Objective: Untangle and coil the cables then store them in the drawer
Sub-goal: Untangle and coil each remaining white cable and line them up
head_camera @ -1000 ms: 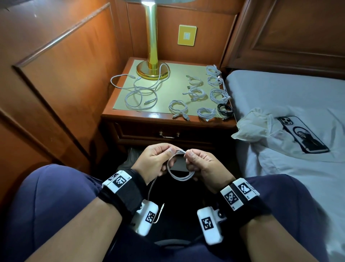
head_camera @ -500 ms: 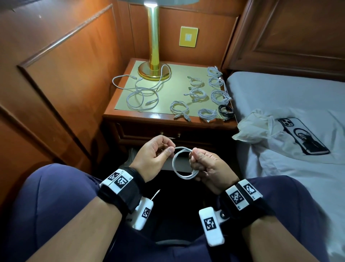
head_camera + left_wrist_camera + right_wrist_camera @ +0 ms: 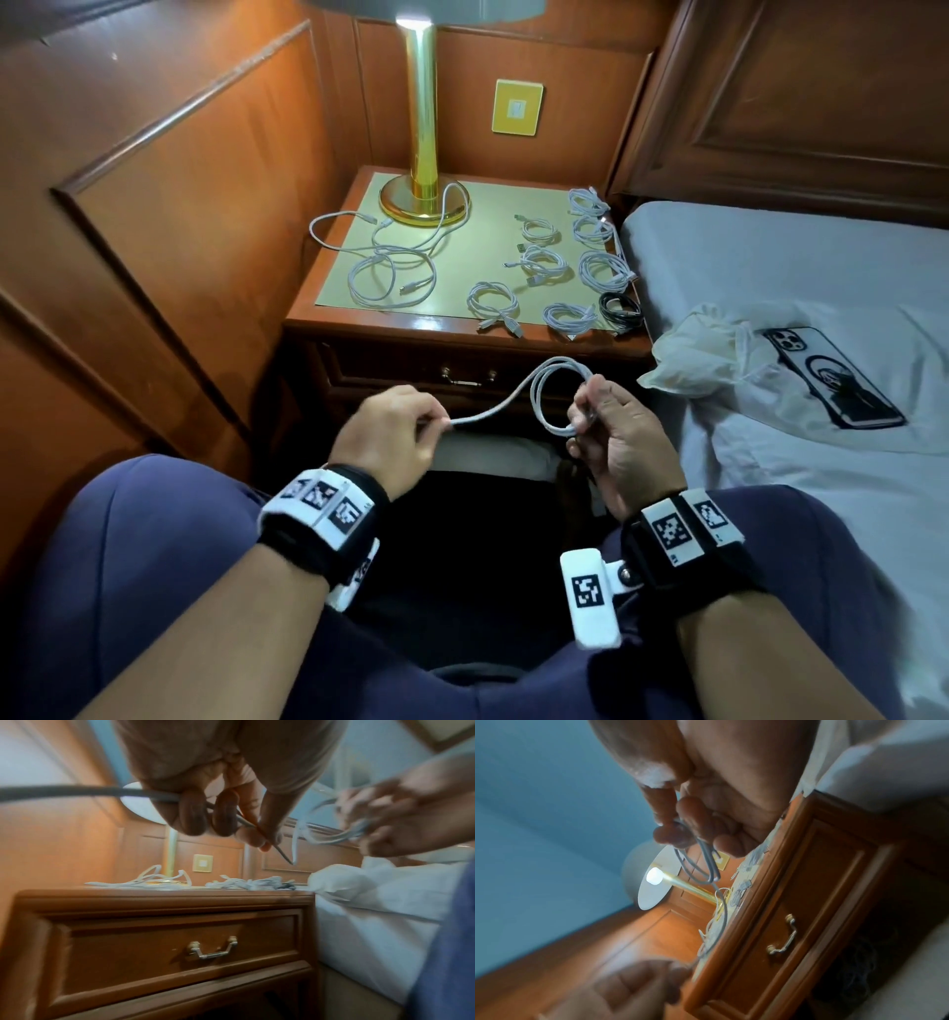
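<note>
Cable (image 3: 518, 401) (smooth, white) looped between both hands.

Right hand (image 3: 401, 815) — motion-blurred

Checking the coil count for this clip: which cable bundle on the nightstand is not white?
The black coiled cable, at the front right corner of the nightstand beside the bed. Every other coil, and the loose tangle by the lamp, is white.

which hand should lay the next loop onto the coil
Left. The left hand pinches the free run of the white cable, while the right hand grips the coil, so it should just hold.
</note>
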